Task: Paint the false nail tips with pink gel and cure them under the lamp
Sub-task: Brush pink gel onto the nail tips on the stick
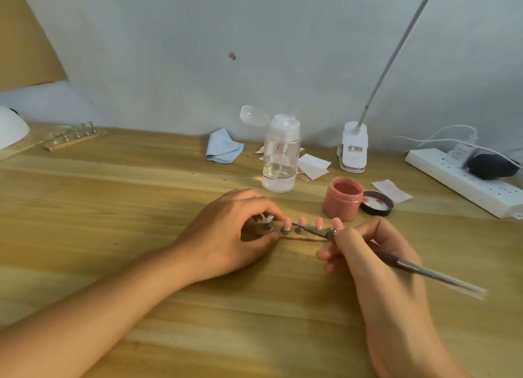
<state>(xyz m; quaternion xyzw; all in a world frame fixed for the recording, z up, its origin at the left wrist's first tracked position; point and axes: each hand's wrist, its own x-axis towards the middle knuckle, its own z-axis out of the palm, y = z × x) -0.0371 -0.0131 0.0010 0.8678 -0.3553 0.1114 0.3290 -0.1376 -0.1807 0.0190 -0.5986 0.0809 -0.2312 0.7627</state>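
Left hand [229, 233] seemingly grips holder [300, 237]; brush [410, 265] end blurred

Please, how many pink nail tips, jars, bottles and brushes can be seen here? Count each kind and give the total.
Pink nail tips: 4
Jar: 1
Bottle: 1
Brush: 1
Total: 7
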